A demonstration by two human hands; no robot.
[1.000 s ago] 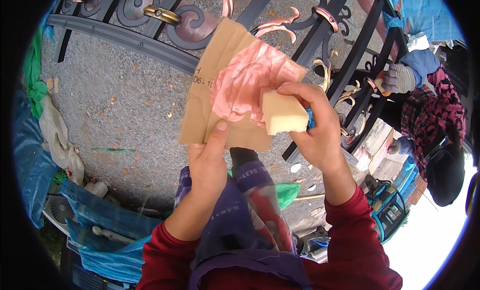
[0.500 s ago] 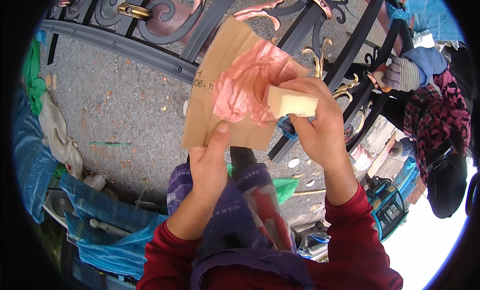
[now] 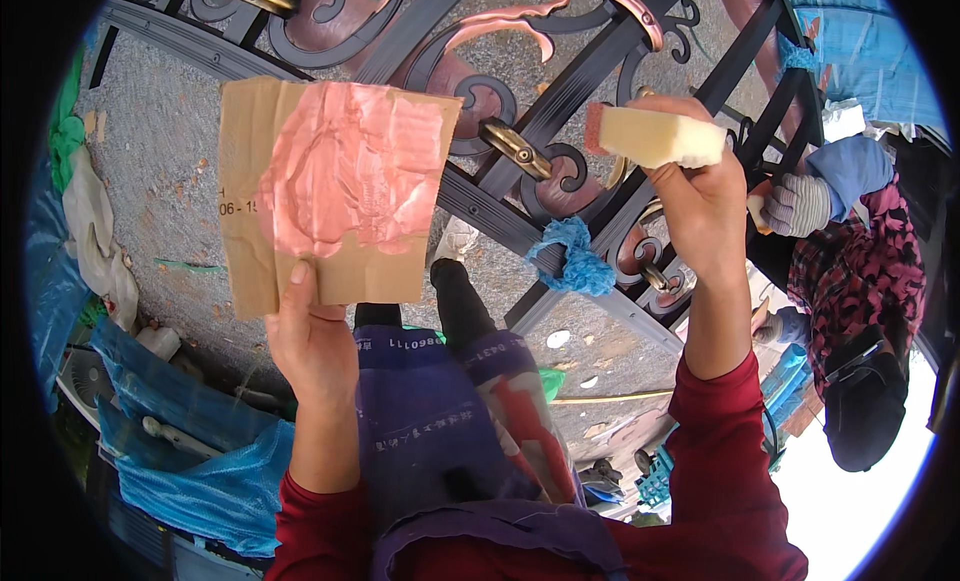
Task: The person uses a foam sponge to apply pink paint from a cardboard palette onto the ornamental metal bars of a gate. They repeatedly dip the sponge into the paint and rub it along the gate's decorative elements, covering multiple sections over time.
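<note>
Red sleeves [image 3: 730, 451] — purple apron [image 3: 440, 421].

Outdoor daylight. Grey gravel ground [image 3: 150, 171]; black ornamental iron gate [image 3: 560, 91] with copper scrollwork; blue tarpaulin [image 3: 190, 471] at lower left.

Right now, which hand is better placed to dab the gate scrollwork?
Right hand, probably: it holds the sponge just above the scrollwork. Left hand is occupied holding the paint-smeared cardboard.
</note>
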